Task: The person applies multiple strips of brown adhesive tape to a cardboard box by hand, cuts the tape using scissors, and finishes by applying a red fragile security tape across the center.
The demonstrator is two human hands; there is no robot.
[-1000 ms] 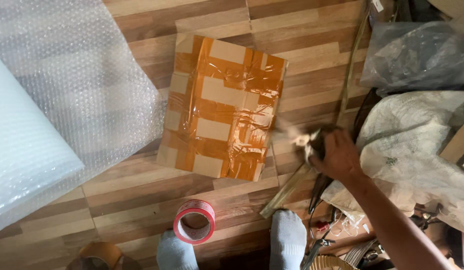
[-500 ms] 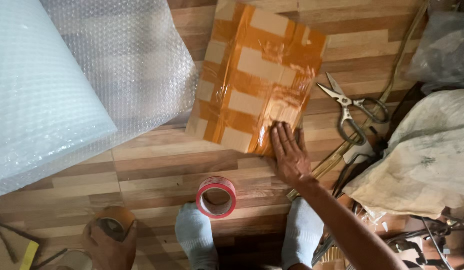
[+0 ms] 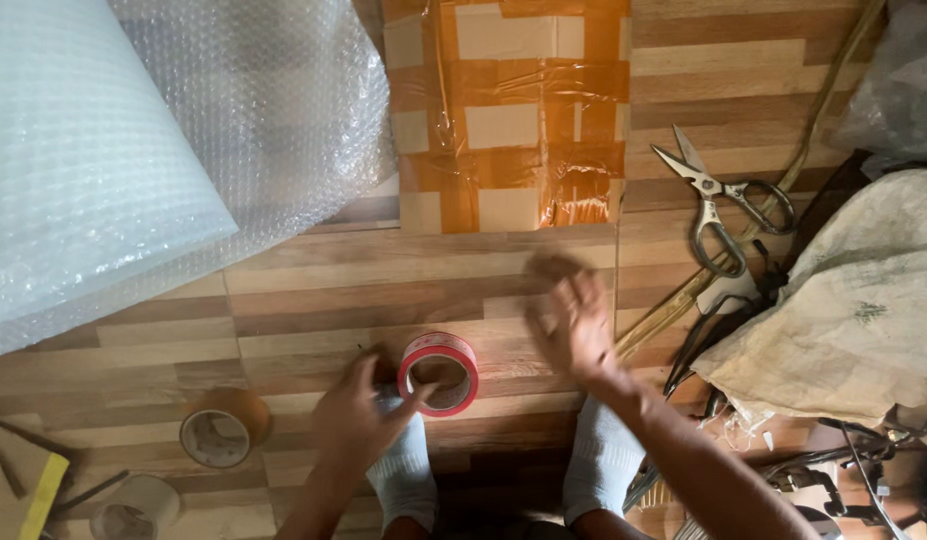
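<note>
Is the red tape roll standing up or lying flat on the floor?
Lying flat. The red-rimmed tape roll rests on the wooden floor with its hole facing up; the left hand touches it.

A bubble-wrap roll (image 3: 93,170), taped cardboard box (image 3: 508,110), scissors (image 3: 718,205) and brown tape roll (image 3: 221,428) lie on the wooden floor (image 3: 313,285).

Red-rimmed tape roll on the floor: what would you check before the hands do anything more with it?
1. Left hand on the red-rimmed tape roll: ok, fingers touch its rim.
2. Right hand free: ok, open above the floor, blurred.
3. Loose tape end found: cannot tell.
4. Tape-wrapped cardboard parcel lying flat: ok.
5. Metal scissors out of the hands' way: ok, right of the parcel.
6. Clear bubble-wrap roll off the parcel: ok, left of it.
</note>
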